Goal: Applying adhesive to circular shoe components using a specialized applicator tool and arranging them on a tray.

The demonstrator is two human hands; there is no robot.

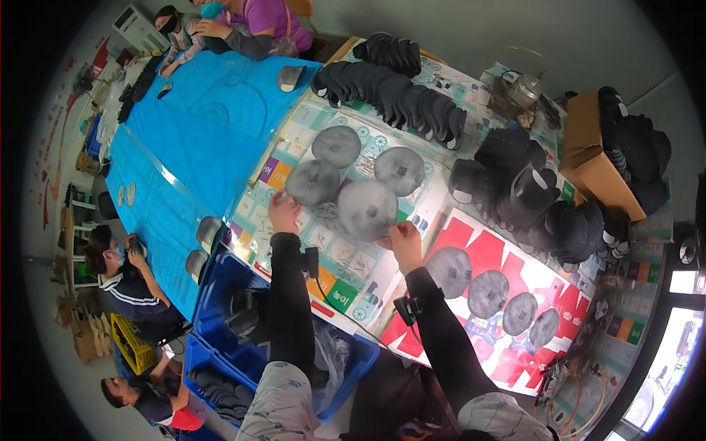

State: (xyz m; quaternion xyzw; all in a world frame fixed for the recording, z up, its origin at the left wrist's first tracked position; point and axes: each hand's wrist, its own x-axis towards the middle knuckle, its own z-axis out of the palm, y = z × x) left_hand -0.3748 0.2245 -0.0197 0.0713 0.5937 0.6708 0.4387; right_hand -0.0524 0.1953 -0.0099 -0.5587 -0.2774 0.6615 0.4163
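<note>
Located: large grey disc (367,211) flat on patterned table (342,290), between both hands. Right hand (404,246): thumb and fingers drawn together at disc's near rim, apparently touching; cannot tell grip from contact. Left hand (284,213): fingers loosely curled beside the left grey disc (312,182), nothing seen grasped, judged released. Two further discs, upper (336,146) and right-hand (399,171), close by.

Progress: judged part-way, w/ 4 discs laid out here, plus 4 in a row of decreasing apparent size on red-and-white sheet (482,242) to R. Cannot sort finished from pending; no completed count possible.

Farther out: overlapping row of black curved pieces (397,95), more dark stacks (533,191) and cardboard box (588,140) to R; blue-covered table (198,110) to L, w/ co-workers alongside.
</note>
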